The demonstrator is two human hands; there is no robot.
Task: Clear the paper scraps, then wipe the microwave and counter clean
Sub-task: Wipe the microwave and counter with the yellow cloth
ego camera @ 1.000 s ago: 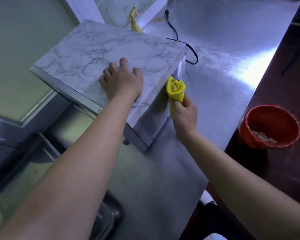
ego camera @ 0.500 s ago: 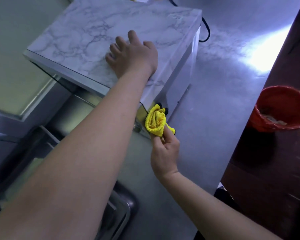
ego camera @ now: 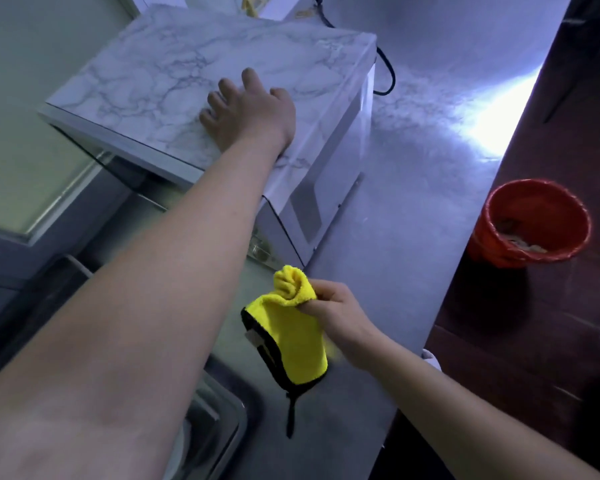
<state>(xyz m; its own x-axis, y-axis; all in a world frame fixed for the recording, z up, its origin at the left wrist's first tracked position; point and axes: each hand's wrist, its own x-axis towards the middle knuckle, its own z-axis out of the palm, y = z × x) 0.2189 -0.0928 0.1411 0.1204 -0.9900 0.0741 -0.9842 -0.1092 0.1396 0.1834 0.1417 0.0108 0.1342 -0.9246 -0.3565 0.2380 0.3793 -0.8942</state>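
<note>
since half a second ago my right hand came down and away from the side of the microwave, and the yellow cloth, which was a tight ball, now hangs open below my fingers.

head view: my left hand lies flat on the marble-pattern top of the microwave, in the upper middle of the frame, fingers straight and spread, holding nothing, only pressing to steady the box. my right hand, lower middle, pinches the bunched top corner of the cloth between thumb and curled fingers; the rest of the cloth hangs free above the counter, not touching it, i think.

to do this step well, i judge i should fold the cloth again into a flat pad before it goes back on a surface, because a hanging corner wipes badly. i would keep the left hand pressing so the microwave does not slide.

the red bucket stands at the right of the frame, apart from the counter edge. some pale scraps lie in its bottom, probably the paper, but they are too small to be sure.
</note>
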